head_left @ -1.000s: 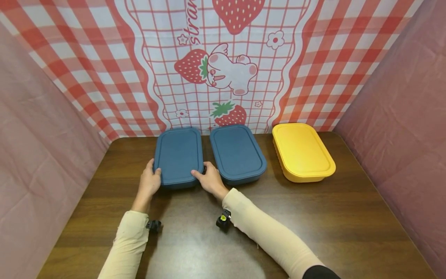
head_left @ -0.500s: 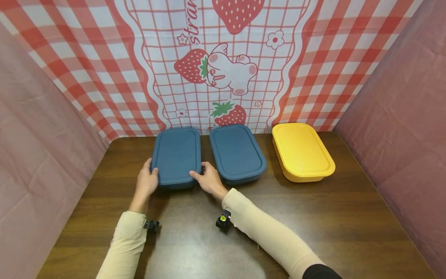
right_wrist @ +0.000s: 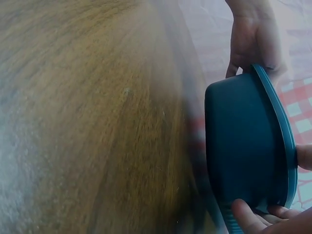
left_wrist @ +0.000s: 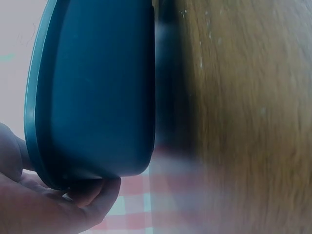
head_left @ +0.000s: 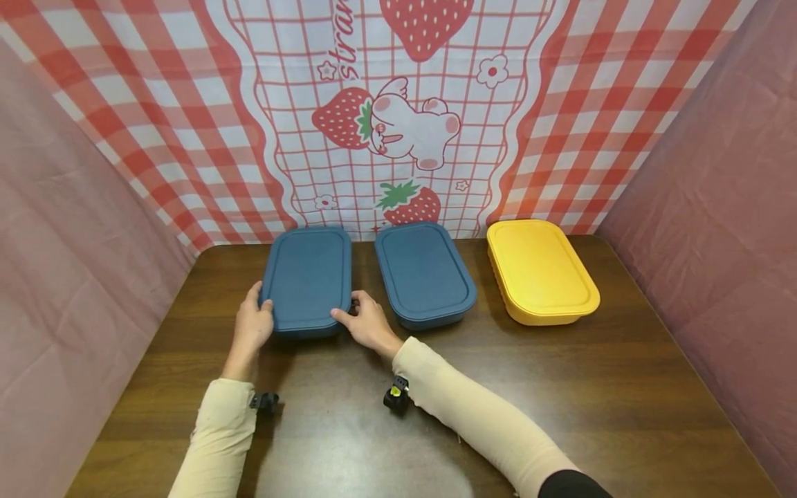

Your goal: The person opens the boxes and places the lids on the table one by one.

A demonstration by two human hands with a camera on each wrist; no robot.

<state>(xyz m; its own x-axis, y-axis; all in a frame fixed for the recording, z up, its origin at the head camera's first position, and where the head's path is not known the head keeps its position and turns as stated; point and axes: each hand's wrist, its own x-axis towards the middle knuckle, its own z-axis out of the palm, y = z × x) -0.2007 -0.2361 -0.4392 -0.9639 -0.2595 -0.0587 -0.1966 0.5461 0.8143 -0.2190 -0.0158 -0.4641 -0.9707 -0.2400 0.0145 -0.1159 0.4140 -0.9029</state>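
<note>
Both hands hold a blue lidded food container (head_left: 308, 277) at the left of the head view. At its left front corner the left hand (head_left: 253, 323) grips it, thumb on the lid's edge and fingers along the side. The right hand (head_left: 369, 323) pinches the right front corner, thumb on top, fingertips under the rim in the right wrist view. The container's dark smooth end wall (left_wrist: 102, 92) fills much of the left wrist view. Whether its base touches the table is hard to tell.
A second blue lidded container (head_left: 425, 272) stands to the right, a small gap away. Farther right is a yellow lidded container (head_left: 543, 270). Behind the wooden table (head_left: 560, 387) hangs a checked strawberry cloth (head_left: 529, 138); pink cloths (head_left: 75, 242) flank it.
The held blue container has moved a little to the left with both hands, widening the gap to the second blue container. The other two containers have stayed put.
</note>
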